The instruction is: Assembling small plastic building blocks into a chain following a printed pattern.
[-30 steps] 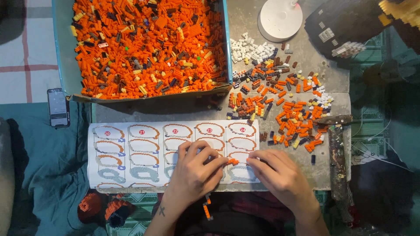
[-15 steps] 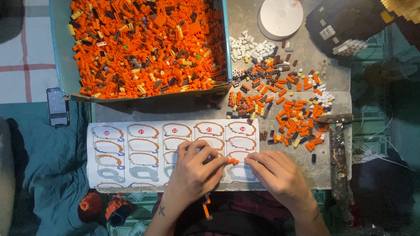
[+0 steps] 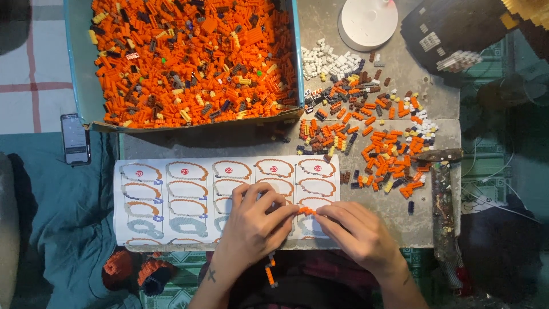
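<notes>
My left hand (image 3: 255,225) and my right hand (image 3: 354,229) meet over a white instruction sheet (image 3: 171,200) printed with orange curved outlines. Between their fingertips they pinch a short strip of small orange bricks (image 3: 307,210). Both hands rest on the sheet near the front edge of the grey table (image 3: 423,223). A loose pile of orange, black, yellow and white bricks (image 3: 377,143) lies to the right, beyond my right hand.
A large blue tray (image 3: 77,68) full of orange bricks fills the back left. A white round dish (image 3: 369,22) and a dark brick model (image 3: 457,34) stand at the back right. A phone (image 3: 75,138) lies left. Built orange pieces (image 3: 134,269) sit below the table.
Both hands stay on the brick strip over the sheet; only the fingers shift slightly. The view has drifted a little.
</notes>
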